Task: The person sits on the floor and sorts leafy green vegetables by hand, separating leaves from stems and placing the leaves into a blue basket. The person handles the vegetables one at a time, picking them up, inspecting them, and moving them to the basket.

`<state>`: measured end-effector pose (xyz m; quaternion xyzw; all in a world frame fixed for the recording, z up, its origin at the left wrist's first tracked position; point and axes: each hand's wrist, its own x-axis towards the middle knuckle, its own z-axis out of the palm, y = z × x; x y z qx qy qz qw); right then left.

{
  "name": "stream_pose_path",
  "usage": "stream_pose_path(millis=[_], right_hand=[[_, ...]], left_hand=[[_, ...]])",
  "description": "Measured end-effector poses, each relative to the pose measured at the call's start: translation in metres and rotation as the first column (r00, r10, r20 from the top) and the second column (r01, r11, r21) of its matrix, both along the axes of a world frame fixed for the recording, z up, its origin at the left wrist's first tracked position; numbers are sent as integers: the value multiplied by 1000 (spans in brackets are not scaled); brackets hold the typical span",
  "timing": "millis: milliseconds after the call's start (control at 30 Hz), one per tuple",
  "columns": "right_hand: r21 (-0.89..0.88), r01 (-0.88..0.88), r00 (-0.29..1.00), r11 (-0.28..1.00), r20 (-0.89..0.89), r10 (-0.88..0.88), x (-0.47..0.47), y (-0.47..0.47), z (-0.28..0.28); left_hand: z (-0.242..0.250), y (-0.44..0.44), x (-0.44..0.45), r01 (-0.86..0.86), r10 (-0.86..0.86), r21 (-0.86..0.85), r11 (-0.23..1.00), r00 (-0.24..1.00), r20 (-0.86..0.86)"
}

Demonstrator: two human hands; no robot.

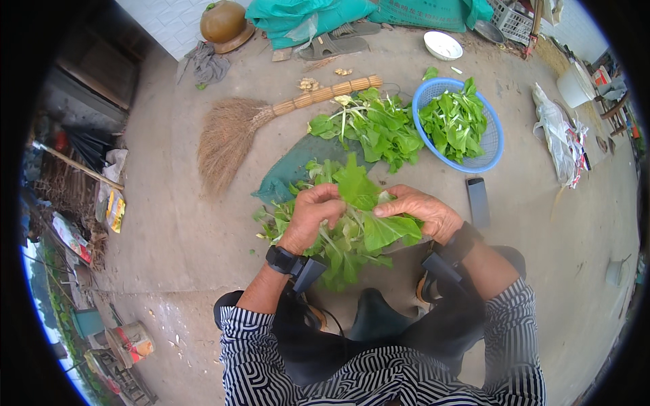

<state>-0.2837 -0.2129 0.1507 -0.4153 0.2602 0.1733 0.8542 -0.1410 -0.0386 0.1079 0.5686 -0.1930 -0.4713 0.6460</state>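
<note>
My left hand [317, 210] is closed at the fingertips on the edge of a leafy green [358, 185]. My right hand [424, 210] pinches the stems of the same greens between thumb and fingers, with a broad leaf [388, 232] hanging below. Under both hands lies a loose pile of leafy greens [345, 259], partly on a green mesh bag [284, 175]. Beyond it, a second heap of greens [386, 129] rests against a blue plastic colander [496, 152], which is tilted and holds more greens [454, 124].
A straw broom [231, 134] lies at the left of the heaps. A dark, flat device [477, 202] lies on the floor by my right hand. Farther back are a white bowl [443, 45], sandals [332, 46] and green sacks [315, 18]. Plastic bags [553, 137] lie at right.
</note>
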Motion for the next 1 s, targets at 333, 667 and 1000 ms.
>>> stream_pose_path(millis=[333,667,1000], right_hand=[[22,-53,998,998,25,52,1,8,-12],[-685,93,968,723,232,95,-1,34,-20],[-789,547,753,280,610,247,-2,3,11]], left_hand=[[6,-1,-10,-67,47,43,997,932,360],[-8,-6,-3,-110,58,146,983,946,320],[-10,-5,9,-133,-28,254,958,838,545]])
